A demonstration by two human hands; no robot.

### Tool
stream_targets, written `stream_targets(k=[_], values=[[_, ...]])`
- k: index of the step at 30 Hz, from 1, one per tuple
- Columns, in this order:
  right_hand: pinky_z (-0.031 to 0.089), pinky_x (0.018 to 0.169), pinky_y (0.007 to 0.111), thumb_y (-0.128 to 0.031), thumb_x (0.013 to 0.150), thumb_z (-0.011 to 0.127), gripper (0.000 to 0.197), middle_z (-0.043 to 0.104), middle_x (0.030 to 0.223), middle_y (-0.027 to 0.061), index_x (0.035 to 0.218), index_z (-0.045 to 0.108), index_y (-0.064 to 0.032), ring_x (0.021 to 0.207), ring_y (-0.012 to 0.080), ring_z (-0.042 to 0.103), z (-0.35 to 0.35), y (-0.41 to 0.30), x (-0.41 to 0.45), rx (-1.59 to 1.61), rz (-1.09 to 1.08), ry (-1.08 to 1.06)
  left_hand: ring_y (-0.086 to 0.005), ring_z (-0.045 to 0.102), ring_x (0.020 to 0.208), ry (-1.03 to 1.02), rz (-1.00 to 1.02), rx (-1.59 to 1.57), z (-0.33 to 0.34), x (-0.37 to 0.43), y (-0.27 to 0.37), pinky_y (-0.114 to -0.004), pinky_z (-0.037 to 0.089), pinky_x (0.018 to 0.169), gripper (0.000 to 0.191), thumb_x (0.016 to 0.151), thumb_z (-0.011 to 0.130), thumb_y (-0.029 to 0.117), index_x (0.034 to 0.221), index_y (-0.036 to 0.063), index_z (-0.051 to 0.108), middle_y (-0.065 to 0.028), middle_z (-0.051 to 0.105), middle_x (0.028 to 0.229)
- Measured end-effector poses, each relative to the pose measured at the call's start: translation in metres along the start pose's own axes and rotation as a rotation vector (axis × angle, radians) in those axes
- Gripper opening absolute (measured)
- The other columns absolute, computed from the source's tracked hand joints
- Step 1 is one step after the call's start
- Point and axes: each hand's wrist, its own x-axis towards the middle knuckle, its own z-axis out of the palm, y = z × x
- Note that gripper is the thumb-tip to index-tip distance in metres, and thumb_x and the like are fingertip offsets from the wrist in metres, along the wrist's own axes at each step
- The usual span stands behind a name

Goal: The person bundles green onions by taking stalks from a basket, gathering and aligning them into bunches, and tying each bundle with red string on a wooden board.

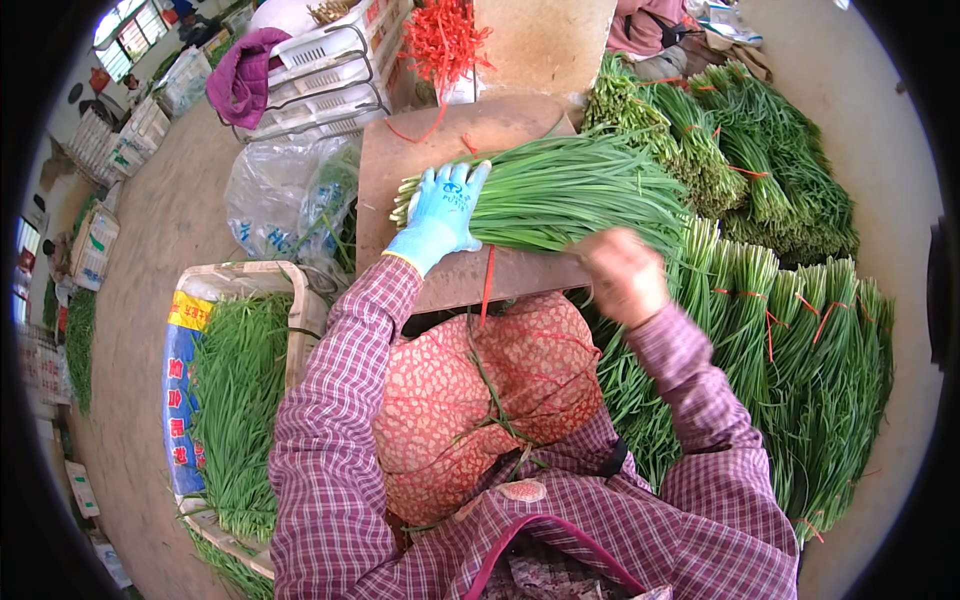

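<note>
A loose bundle of garlic chives (570, 195) lies across a brown board (390, 217), its pale stem ends to the left. My left hand (442, 214), in a light blue work glove, grips the bundle near those stem ends, with the thumb on the near side. A red tie strip (488, 281) hangs over the board's near edge below the bundle, and a red end also shows on the far side. My bare right hand (622, 274) is motion-blurred at the near right edge of the leaves. Whether its fingers hold anything is unclear.
Tied chive bundles (780, 360) are heaped on the right, with more bundles (720, 142) behind. Loose chives fill a crate (296, 337) on the left. Beyond stand a plastic bag (262, 195), stacked white crates (322, 82) and a bunch of red ties (446, 41).
</note>
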Motion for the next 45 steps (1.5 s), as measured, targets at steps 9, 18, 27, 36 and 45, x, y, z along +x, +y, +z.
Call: stream_targets(k=[9, 18, 27, 36, 45], values=[[0.051, 0.063, 0.037, -0.019, 0.077, 0.064, 0.013, 0.049, 0.088, 0.0070, 0.087, 0.057, -0.0134, 0.081, 0.0251, 0.055, 0.115, -0.032, -0.001, 0.106, -0.222, -0.175, -0.0309, 0.043, 0.122, 0.021, -0.008, -0.026, 0.007, -0.001, 0.010, -0.046, 0.031, 0.106, 0.113, 0.053, 0.086, 0.042, 0.143, 0.0096, 0.028, -0.0129, 0.044, 0.131], [0.048, 0.062, 0.041, -0.010, 0.083, 0.066, 0.009, 0.056, 0.079, 0.0125, 0.087, 0.059, -0.0058, 0.072, 0.0322, 0.059, 0.093, -0.034, 0.051, 0.402, -0.022, 0.088, -0.0308, 0.040, 0.125, 0.044, -0.011, -0.103, 0.010, -0.007, 0.005, -0.049, 0.028, 0.108, 0.111, 0.054, 0.085, 0.036, 0.144, 0.0086, 0.027, -0.0140, 0.042, 0.132], [0.047, 0.073, 0.038, -0.027, 0.082, 0.067, 0.020, 0.064, 0.089, 0.0089, 0.094, 0.061, -0.0123, 0.084, 0.0308, 0.060, 0.092, 0.031, 0.137, -0.033, -0.087, 0.203, -0.0309, 0.037, 0.130, 0.027, -0.026, -0.186, 0.007, -0.005, 0.007, -0.045, 0.023, 0.113, 0.092, 0.060, 0.083, 0.036, 0.134, 0.0009, 0.039, -0.0163, 0.043, 0.133], [0.050, 0.067, 0.041, -0.030, 0.087, 0.063, 0.018, 0.068, 0.084, 0.0097, 0.093, 0.060, -0.0138, 0.080, 0.0319, 0.066, 0.109, 0.026, 0.114, 0.317, 0.252, -0.018, -0.0245, 0.065, 0.098, 0.287, -0.355, -0.860, -0.009, 0.033, -0.057, -0.032, 0.049, 0.086, 0.031, 0.084, 0.064, 0.017, 0.111, 0.0020, 0.064, -0.0172, 0.068, 0.103], [0.045, 0.072, 0.041, -0.031, 0.086, 0.062, 0.019, 0.064, 0.083, 0.0068, 0.090, 0.059, -0.0129, 0.081, 0.0302, 0.062, 0.111, 0.027, 0.102, 0.285, 0.290, 0.019, -0.0348, 0.061, 0.105, -0.179, -0.554, -0.305, 0.025, 0.110, -0.037, -0.045, 0.048, 0.090, 0.046, 0.085, 0.057, 0.044, 0.109, 0.0060, 0.066, -0.0190, 0.065, 0.111]])
